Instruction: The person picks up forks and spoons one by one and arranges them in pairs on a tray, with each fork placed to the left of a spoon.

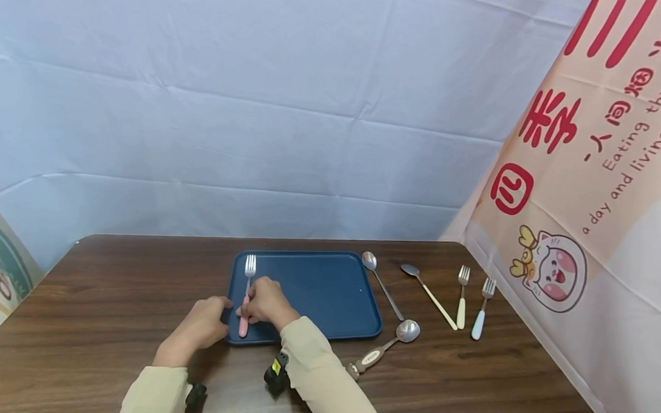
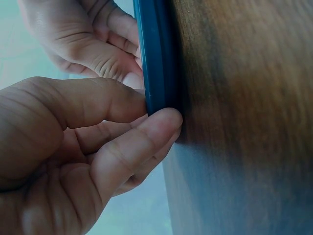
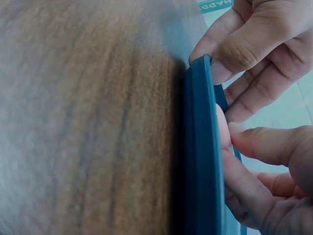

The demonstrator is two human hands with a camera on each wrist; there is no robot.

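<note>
Wooden table (image 1: 120,287) carries blue tray (image 1: 322,292). Left hand (image 1: 200,323) pinches tray's left rim; right hand (image 1: 265,303) grips pink fork (image 1: 246,294) on tray.

Most of the blue tray's (image 1: 317,292) floor is left bare to the right of the pink-handled fork (image 1: 247,294), so passage from the far side is unhindered there. The tray's near left corner is occupied by the left hand (image 1: 199,325) and right hand (image 1: 267,303). To the right of the tray, the table (image 1: 120,281) is crowded by three spoons (image 1: 383,286) and two forks (image 1: 462,296). Bare table is offered on the left and far sides.
</note>
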